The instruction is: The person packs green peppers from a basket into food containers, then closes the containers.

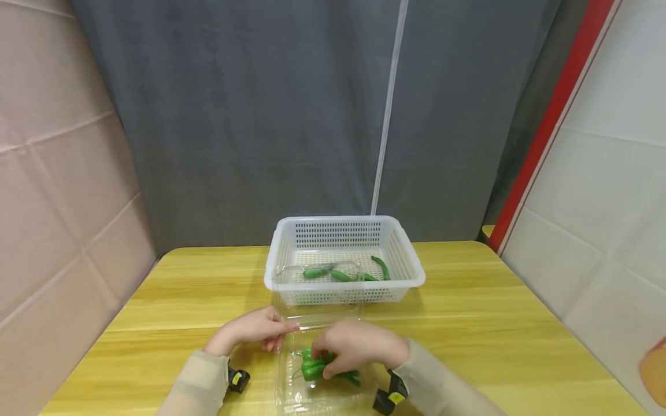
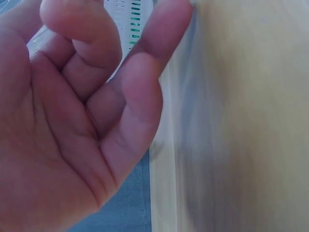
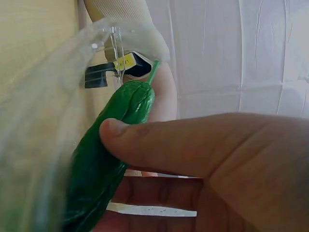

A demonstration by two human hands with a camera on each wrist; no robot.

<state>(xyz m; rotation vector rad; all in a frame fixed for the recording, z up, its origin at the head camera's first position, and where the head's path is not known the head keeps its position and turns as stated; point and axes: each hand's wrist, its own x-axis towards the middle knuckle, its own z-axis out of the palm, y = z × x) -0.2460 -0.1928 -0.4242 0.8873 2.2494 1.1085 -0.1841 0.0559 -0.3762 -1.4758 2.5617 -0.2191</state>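
Note:
A clear plastic clamshell box (image 1: 291,396) stands open at the front, its raised lid (image 1: 291,294) overlapping the basket's front. My right hand (image 1: 359,346) reaches over the box's tray. Thumb and fingers pinch a green pepper (image 3: 108,130) with a thin stem, its lower end cut off by the right wrist view. Other green peppers (image 1: 312,371) lie under that hand, partly hidden. My left hand (image 1: 260,329) is at the box's left edge, one finger stretched over the hinge side. The left wrist view shows its palm (image 2: 53,140) with the other fingers loosely bent and nothing seen in them.
Behind the box stands a white perforated basket (image 1: 411,254) with several green peppers (image 1: 382,267) in it. The wooden table (image 1: 478,323) ends at a grey curtain (image 1: 234,144) at the back. Pale walls flank both sides.

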